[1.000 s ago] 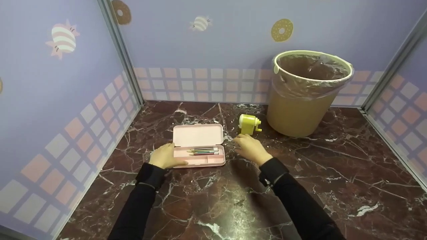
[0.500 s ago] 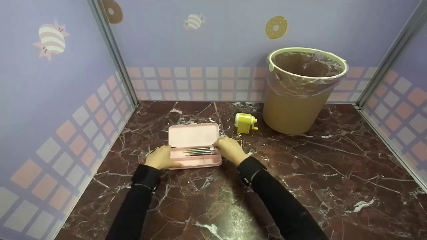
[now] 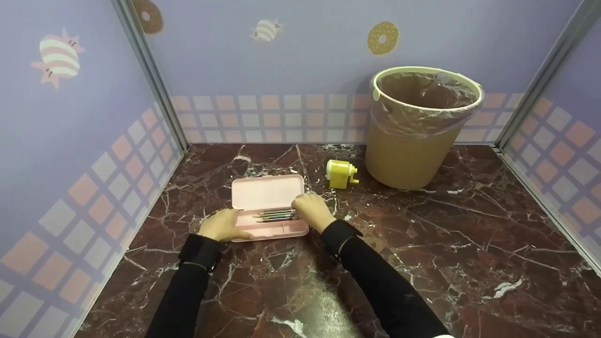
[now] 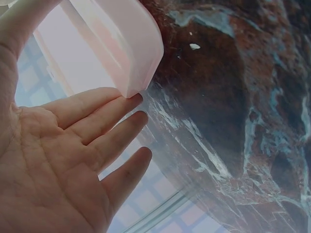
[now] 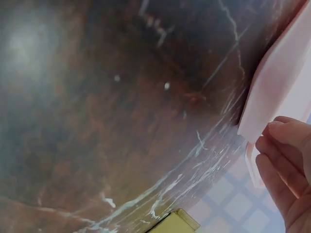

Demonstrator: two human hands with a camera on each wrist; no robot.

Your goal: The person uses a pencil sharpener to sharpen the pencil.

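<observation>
Head view: an open pink pencil case (image 3: 267, 192) holding pencils (image 3: 276, 216) lies on the table (image 3: 469, 263) between the left hand (image 3: 219, 226) at its left end and the right hand (image 3: 313, 211) at its right end. Left wrist view: straight fingers (image 4: 119, 134) touch the case. Right wrist view: fingers (image 5: 274, 180) bend at the case edge; whether they grip cannot be determined.

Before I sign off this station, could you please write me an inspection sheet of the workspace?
Surface: dark red marbled tabletop, pale-veined.
Job's things: open pink case holding several pencils; yellow crank sharpener right of its lid.
Clutter: small pale specks on the tabletop.
Grips: left grip touches the case's left end; right grip is at its right end, hold unclear.
Cables: nothing seen.
Surroundings: lined bin right of the sharpener; patterned walls.
</observation>
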